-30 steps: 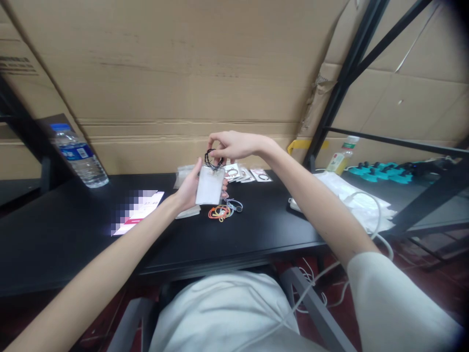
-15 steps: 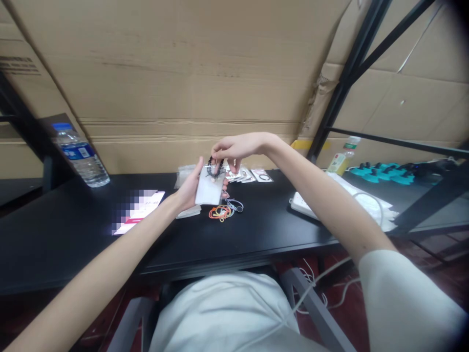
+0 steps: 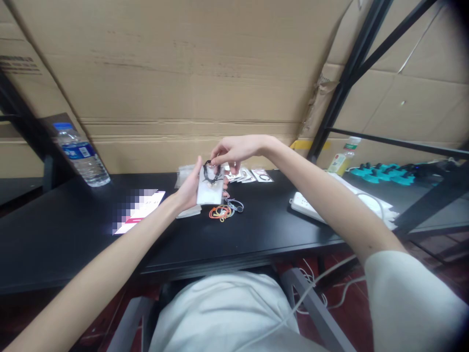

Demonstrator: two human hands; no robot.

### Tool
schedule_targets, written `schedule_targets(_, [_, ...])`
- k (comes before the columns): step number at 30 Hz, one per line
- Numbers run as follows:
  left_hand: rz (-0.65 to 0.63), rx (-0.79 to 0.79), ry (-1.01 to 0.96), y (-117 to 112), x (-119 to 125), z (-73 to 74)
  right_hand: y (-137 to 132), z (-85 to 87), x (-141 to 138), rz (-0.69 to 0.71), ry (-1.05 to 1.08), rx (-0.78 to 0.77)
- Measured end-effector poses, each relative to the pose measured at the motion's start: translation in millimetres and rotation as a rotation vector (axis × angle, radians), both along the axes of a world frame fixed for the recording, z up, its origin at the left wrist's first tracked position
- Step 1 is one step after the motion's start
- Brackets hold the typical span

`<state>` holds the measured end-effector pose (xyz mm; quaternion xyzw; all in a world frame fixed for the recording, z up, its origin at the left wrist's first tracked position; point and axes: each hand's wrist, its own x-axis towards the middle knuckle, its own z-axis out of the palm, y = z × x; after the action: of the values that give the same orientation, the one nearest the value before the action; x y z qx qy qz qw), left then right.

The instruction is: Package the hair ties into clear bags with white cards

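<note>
My left hand [image 3: 189, 189] holds a small white card in a clear bag [image 3: 209, 195], thumb on its left edge and fingertips showing at its right. A black beaded bracelet [image 3: 205, 177] lies against the upper part of the card. With its fingers pinched at the bracelet's top, my right hand [image 3: 232, 150] reaches over from the right. Just below the card, a tangle of coloured cord bracelets [image 3: 222, 212], orange, yellow and lilac, rests on the black table [image 3: 256, 230]. Whether the bracelet is inside the bag or on its face, I cannot tell.
Behind my hands lie several packed cards with bracelets [image 3: 261, 175] and some clear bags [image 3: 182, 177]. A lit phone [image 3: 146, 210] and a water bottle [image 3: 81, 156] are at left. To the right are a white power strip [image 3: 306, 208], a drink bottle [image 3: 342, 159] and teal objects [image 3: 381, 173].
The black bracelet has come down a little and now lies flatter on the white card. My right hand has lowered slightly with it; my left hand has barely moved.
</note>
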<state>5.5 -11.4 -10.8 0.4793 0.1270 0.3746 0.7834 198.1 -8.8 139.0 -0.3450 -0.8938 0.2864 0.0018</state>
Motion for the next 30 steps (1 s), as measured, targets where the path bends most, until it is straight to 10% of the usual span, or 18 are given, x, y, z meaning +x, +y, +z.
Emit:
schedule_targets(8, [0.036,-0.016,-0.007,-2,-1,4.2,-5,0.4,-7,-0.063,0.049,0.334])
schedule_targets(30, [0.037,-0.014,-0.012,1,-4,4.5,-16,6.2,-1,0.001,-0.018,0.225])
